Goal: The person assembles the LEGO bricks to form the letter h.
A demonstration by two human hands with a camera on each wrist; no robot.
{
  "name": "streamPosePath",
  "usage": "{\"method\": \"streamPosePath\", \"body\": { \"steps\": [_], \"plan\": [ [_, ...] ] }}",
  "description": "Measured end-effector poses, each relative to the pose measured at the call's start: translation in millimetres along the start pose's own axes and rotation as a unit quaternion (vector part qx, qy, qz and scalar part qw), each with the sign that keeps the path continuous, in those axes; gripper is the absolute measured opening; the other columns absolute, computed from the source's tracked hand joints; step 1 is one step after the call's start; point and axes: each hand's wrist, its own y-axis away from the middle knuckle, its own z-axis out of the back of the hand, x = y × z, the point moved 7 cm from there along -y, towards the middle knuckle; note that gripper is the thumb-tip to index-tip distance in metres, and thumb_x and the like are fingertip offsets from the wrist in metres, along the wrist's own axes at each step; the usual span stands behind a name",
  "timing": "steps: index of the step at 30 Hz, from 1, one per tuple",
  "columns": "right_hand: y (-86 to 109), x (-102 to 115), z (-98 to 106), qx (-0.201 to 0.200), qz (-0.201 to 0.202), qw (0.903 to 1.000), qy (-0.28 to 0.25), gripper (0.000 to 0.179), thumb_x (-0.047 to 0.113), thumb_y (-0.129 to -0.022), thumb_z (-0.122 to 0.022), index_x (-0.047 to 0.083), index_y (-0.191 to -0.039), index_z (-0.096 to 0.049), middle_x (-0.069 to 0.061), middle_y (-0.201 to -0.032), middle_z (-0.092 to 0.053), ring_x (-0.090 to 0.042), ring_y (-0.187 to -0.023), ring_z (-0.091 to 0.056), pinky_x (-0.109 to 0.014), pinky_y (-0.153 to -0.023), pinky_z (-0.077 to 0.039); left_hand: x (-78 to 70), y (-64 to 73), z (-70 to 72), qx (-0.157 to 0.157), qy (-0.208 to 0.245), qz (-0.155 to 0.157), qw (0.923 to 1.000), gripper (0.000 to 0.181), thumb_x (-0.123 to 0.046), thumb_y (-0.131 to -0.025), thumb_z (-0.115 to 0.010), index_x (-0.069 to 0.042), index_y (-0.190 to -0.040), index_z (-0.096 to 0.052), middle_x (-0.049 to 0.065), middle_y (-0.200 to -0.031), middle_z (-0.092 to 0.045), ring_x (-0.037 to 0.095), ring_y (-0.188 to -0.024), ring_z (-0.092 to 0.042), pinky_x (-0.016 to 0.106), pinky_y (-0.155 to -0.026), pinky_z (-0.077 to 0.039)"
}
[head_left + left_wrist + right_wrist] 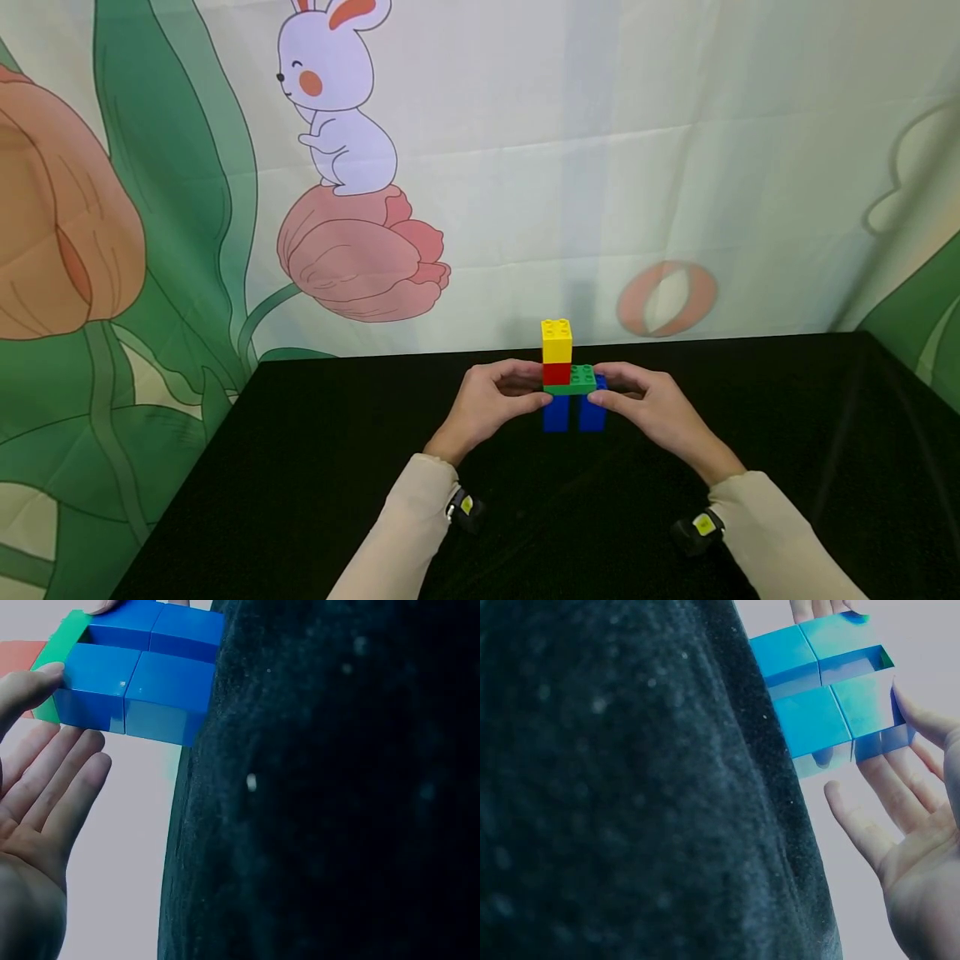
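Note:
A small structure of toy building bricks stands on the black table. Two blue brick columns, the left blue column (556, 415) and the right blue column (592, 418), carry a flat green brick (583, 379) across their tops. On its left end sit a red brick (557, 374) and a yellow brick (557, 342) above that. My left hand (487, 402) holds the left side, thumb in front where green meets blue and fingers behind. From the right, my right hand (660, 408) grips the right column's upper part, thumb in front. Each column shows two stacked blue bricks in the left wrist view.
The black cloth-covered table (315, 483) reaches back to a hanging curtain (510, 208) printed with a rabbit and tulips. The structure stands near the table's far edge. Both wrists wear a strapped black device (697, 529).

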Motion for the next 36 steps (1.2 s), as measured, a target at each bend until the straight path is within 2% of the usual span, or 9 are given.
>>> {"method": "streamPosePath", "body": {
  "steps": [18, 28, 36],
  "plan": [
    [-0.1, -0.6, 0.5, -0.002, 0.002, 1.0000, 0.004, 0.054, 0.035, -0.102, -0.073, 0.007, -0.146, -0.060, -0.016, -0.139, -0.066, -0.033, -0.120, -0.065, -0.054, -0.103, -0.054, 1.6, 0.6, 0.0, -0.003, 0.002, 0.005, 1.0000, 0.032, -0.017, -0.096, -0.083, -0.010, -0.126, -0.074, 0.002, -0.123, -0.075, 0.019, -0.108, -0.074, 0.032, -0.095, -0.060],
    [2.0, 0.9, 4.4, 0.015, 0.000, 0.9999, -0.005, 0.056, 0.040, -0.101, -0.073, 0.010, -0.148, -0.059, -0.014, -0.141, -0.064, -0.031, -0.122, -0.065, -0.053, -0.104, -0.054, 1.2, 0.3, -1.1, -0.004, 0.003, 0.004, 1.0000, 0.032, -0.016, -0.097, -0.081, -0.009, -0.127, -0.074, 0.004, -0.124, -0.075, 0.019, -0.108, -0.074, 0.032, -0.095, -0.060],
    [3.0, 2.7, 11.0, 0.032, 0.013, 0.9991, -0.025, 0.057, 0.036, -0.101, -0.074, 0.013, -0.150, -0.058, -0.012, -0.145, -0.062, -0.032, -0.129, -0.063, -0.053, -0.107, -0.053, 1.5, -0.4, -0.7, -0.012, -0.001, -0.001, 0.9999, 0.031, -0.016, -0.097, -0.081, -0.008, -0.126, -0.074, 0.004, -0.124, -0.075, 0.019, -0.108, -0.074, 0.031, -0.094, -0.060]
  ]
}}
